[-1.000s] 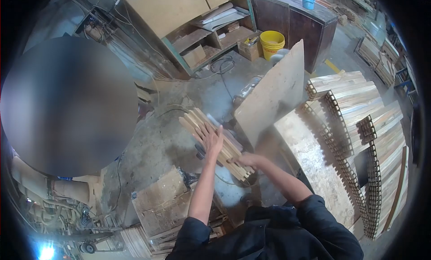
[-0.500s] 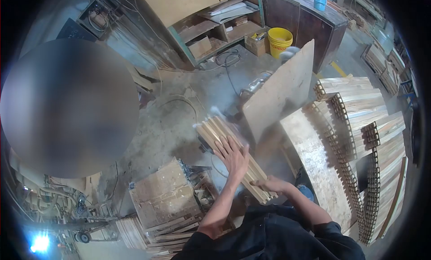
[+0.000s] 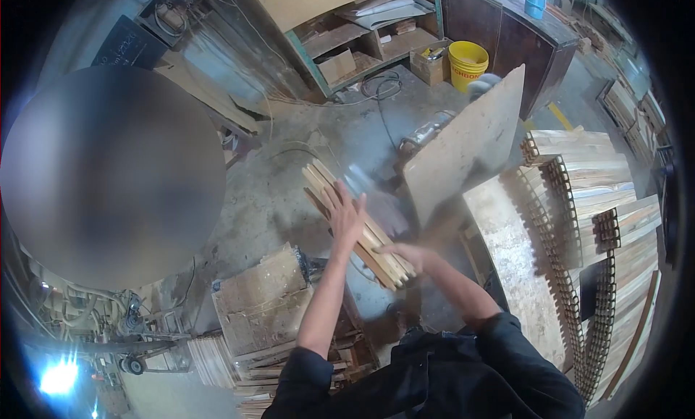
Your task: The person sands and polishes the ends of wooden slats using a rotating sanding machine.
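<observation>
A bundle of long, narrow wooden strips (image 3: 371,238) slants across the middle of the view, held in both hands above the floor. My left hand (image 3: 347,220) lies over the upper half of the bundle, its fingers along and around the strips. Close to the lower end, my right hand (image 3: 410,258) grips the strips from the right side, thumb on top. The strip ends fan apart slightly at the far end. A blurred pale shape lies just beyond the bundle and I cannot make it out.
An upright board (image 3: 470,147) leans beyond the bundle. To the right, stacked slats (image 3: 601,180) with notched-looking ends rise beside a pale plank (image 3: 507,238). A worn box-like block (image 3: 264,296) and loose strips are at lower left. A yellow bucket (image 3: 469,64) stands near shelves.
Both hands have moved left and away from my body with the strips. My left hand has gone from lying spread on top to curling more around the bundle, whose strips have shifted apart.
</observation>
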Demonstrator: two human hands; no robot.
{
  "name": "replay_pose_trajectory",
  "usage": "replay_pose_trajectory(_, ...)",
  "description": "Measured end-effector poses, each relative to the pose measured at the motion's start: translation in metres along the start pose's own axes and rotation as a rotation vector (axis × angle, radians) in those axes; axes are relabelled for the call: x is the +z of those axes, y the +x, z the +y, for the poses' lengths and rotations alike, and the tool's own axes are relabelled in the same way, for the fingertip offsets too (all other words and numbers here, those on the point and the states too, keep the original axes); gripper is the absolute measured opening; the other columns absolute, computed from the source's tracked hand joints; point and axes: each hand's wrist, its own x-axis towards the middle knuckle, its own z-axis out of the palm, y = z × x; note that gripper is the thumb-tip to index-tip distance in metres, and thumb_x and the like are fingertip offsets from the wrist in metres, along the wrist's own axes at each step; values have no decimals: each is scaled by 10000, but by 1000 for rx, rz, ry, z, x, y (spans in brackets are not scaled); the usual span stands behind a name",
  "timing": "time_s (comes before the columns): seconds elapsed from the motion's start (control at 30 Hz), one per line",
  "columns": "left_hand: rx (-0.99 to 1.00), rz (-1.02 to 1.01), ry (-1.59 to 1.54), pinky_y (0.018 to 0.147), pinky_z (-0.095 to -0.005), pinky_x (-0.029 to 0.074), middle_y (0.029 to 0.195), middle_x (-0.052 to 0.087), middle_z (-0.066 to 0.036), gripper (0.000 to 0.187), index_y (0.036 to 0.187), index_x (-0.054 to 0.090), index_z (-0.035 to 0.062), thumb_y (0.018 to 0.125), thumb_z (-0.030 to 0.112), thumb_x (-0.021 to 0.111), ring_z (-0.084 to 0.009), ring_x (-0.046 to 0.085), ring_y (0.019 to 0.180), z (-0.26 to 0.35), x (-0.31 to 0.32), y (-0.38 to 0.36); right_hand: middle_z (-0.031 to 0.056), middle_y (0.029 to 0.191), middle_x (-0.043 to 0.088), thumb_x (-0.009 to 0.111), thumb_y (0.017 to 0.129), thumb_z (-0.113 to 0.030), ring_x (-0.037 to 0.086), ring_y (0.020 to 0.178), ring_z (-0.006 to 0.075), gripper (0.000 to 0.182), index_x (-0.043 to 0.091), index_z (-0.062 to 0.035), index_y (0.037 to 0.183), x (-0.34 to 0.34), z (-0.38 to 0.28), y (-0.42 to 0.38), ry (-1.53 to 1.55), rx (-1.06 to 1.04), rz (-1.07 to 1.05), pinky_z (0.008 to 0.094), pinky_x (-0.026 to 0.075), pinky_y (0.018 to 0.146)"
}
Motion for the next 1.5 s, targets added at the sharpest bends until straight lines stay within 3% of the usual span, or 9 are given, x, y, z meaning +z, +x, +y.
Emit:
replay_pose_trajectory(0.33,121,11,151,1217,-594,-29,1634,146,-287,797,1602,108,9,1041,508,375,-446,24,1532,32,19,-29,243,1047,687,621,961,-451,715,932,351,576,538,28,1270,-10,48,-20,43,-110,79,477,595,812)
replay_pose_trajectory(0.57,102,52,176,1182,-668,6,1635,154,-275,786,1596,161,19,1032,509,404,-447,76,1527,47,27,-69,248,1088,685,626,968,-437,715,965,342,583,542,50,1277,-5,78,-46,69,-77,144,477,591,865)
replay_pose_trajectory(0.8,99,43,164,1187,-665,22,1642,125,-279,826,1590,141,-18,1028,528,402,-455,62,1528,59,29,-104,209,1080,710,634,957,-462,732,924,303,585,592,54,1231,1,114,-67,-37,-19,224,420,604,837)
replay_pose_trajectory(0.93,60,138,130,1193,-650,-20,1640,130,-284,841,1565,199,-59,1018,546,402,-458,62,1527,35,36,-55,175,1147,702,650,945,-454,715,981,238,601,593,39,1284,3,59,-42,-302,-36,351,365,581,857)
replay_pose_trajectory(1.0,12,165,124,1199,-633,-45,1639,132,-286,847,1560,213,-61,1012,555,407,-459,51,1528,20,27,-17,174,1244,659,663,928,-475,677,1059,216,663,568,47,1324,-40,32,12,-500,-164,530,355,552,889)
replay_pose_trajectory(1.1,-41,120,111,1204,-616,-57,1640,134,-283,843,1562,216,-54,1012,557,404,-458,40,1529,9,19,17,161,1311,621,682,900,-514,645,1109,204,738,544,44,1363,53,-34,-31,-622,-39,590,342,522,912)
replay_pose_trajectory(1.3,-23,77,121,1212,-613,-16,1631,145,-297,860,1561,223,-50,999,565,434,-460,70,1524,29,31,-18,196,1222,665,706,821,-621,668,1087,245,898,539,64,1378,-31,21,-13,-685,-99,632,357,545,864)
replay_pose_trajectory(1.4,15,104,114,1211,-614,6,1626,135,-311,865,1563,217,-49,996,559,455,-470,76,1520,47,37,-52,139,1047,716,720,819,-613,701,881,189,836,606,66,1293,20,39,-65,-609,-49,640,317,559,721)
replay_pose_trajectory(1.5,26,97,98,1210,-615,17,1624,116,-322,877,1568,194,-50,995,554,469,-482,69,1516,58,40,-82,152,1003,718,725,836,-586,685,852,191,756,666,73,1201,8,72,-72,-573,-73,646,327,550,733)
